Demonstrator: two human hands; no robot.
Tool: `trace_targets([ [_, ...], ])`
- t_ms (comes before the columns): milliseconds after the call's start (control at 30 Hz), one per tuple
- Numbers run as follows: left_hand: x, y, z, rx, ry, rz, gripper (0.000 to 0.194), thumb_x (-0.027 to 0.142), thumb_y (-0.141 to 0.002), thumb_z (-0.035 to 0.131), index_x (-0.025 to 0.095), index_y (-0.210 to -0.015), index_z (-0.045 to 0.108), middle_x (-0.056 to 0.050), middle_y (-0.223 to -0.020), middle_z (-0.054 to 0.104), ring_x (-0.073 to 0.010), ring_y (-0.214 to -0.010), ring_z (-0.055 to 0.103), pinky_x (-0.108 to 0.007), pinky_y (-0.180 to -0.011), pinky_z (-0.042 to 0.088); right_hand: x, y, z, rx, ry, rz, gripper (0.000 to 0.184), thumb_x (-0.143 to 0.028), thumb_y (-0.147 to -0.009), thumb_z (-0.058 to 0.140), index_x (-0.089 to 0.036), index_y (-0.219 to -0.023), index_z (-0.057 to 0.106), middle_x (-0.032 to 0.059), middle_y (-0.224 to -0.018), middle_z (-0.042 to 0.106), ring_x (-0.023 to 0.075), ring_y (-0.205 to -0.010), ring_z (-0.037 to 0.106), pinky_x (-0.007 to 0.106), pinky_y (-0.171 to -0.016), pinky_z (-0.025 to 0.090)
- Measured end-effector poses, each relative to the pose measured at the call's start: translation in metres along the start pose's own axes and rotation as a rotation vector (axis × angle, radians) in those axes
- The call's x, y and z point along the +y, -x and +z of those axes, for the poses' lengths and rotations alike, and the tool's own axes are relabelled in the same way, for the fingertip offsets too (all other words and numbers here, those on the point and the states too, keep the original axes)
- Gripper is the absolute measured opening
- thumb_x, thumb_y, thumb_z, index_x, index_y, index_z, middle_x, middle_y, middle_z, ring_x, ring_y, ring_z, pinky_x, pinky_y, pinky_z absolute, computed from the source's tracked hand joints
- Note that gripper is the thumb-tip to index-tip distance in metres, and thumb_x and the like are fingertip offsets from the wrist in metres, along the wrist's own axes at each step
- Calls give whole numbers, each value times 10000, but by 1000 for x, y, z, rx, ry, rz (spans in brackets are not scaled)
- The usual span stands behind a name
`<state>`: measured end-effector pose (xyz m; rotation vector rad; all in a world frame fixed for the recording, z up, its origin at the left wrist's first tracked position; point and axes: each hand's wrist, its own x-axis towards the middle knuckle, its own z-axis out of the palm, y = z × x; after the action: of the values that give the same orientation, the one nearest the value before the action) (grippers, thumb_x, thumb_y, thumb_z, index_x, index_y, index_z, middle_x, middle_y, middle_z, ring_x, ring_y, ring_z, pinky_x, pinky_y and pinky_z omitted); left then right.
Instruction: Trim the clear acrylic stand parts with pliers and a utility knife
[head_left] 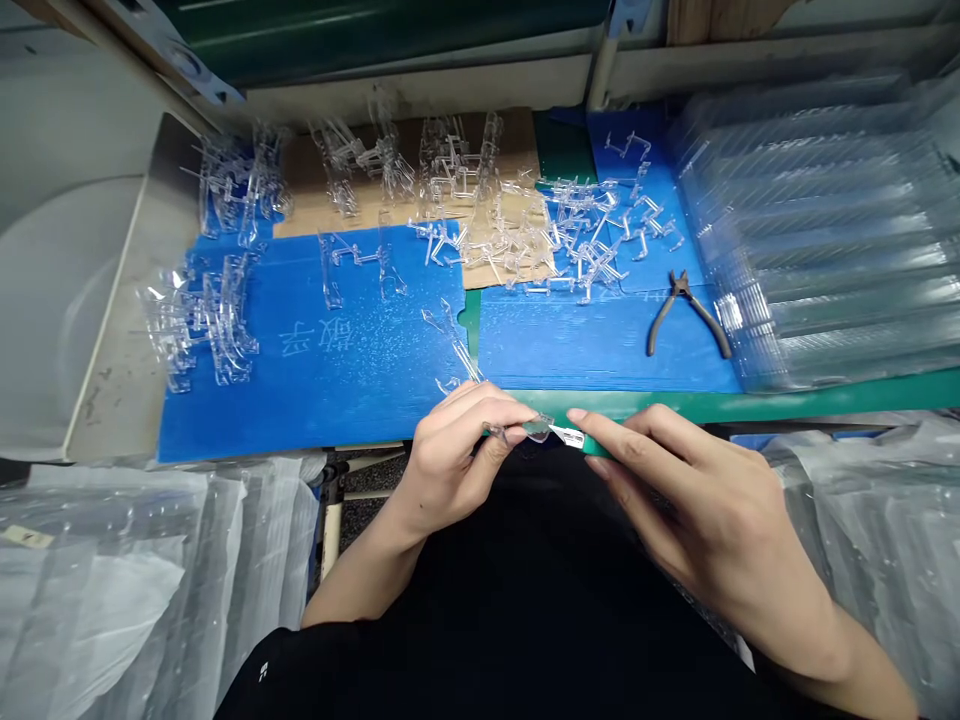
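Left hand [459, 440]: pinching clear plastic part [539, 429], at bench's near edge [675, 405]
Right hand [694, 490]: gripping green-handled knife [579, 440] — blade tip at the part's edge
Blue sheet [315, 400], left: clear plastic pieces [225, 320], grouped
Right sheet [555, 340]: diagonal cutters [680, 284], handles spread — ribbed clear trays [832, 240] beside

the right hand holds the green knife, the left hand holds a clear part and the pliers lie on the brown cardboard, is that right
Not quite: the head view shows the pliers on the blue sheet, not the brown cardboard. The right hand does hold the green knife, and the left hand a clear part.
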<state>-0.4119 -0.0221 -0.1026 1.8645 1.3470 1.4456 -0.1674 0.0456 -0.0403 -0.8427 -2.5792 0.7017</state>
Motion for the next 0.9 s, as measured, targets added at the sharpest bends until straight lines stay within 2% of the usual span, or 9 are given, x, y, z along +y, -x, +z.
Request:
trace_targets([
  [233,2,-1,-2,-31,-43,1,126,134,-1050,638,187,-1140,709,-47,-916,747,-162,-790,658,-340,-773,491,1,-3,1,5,55,40,375,-233,-1110,623,-257,-1484,648,27,-975,648,155,-746,620,314,-658,436],
  [367,4,-2,-2,-62,-24,11,116,171,-1063,634,198,-1138,717,-55,-907,765,-177,-799,688,-348,-781,495,11,-12,2,61,57,137,300,-286,-1124,603,-235,-1397,716,35,-917,650,163,-694,593,328,-659,446],
  [433,4,-1,-1,-55,23,-49,128,162,-1062,632,199,-1139,727,-64,-932,776,-183,-830,701,-339,-787,515,15,-16,3,80,-21,163,275,-287,-1128,596,-223,-1360,728,48,-937,683,179,-740,627,333,-697,473],
  [600,5,4,2,-21,260,-276,129,169,-1070,633,195,-1108,753,-53,-925,754,-158,-830,690,-287,-762,529,15,-23,9,94,-328,185,171,-258,-1106,646,-235,-1264,705,50,-1150,770,200,-1005,731,310,-885,538],
  [733,8,4,3,-45,332,-337,125,210,-1083,633,191,-1076,757,-36,-878,720,-134,-778,656,-267,-734,507,12,-25,15,91,-508,202,183,-271,-1099,666,-257,-1277,705,34,-1241,778,197,-1113,737,296,-951,554],
  [800,9,4,3,-68,377,-333,133,239,-1086,636,186,-1067,757,-39,-862,714,-137,-773,656,-268,-731,506,11,-26,15,93,-565,177,211,-258,-1069,716,-263,-1280,721,30,-1175,776,178,-1007,735,286,-871,565],
  [900,8,5,1,-122,449,-347,158,274,-1091,634,180,-1056,756,-41,-819,701,-146,-752,656,-273,-717,509,11,-28,15,119,-621,91,220,-197,-1006,792,-257,-1216,770,1,-927,714,139,-761,653,267,-687,523],
])
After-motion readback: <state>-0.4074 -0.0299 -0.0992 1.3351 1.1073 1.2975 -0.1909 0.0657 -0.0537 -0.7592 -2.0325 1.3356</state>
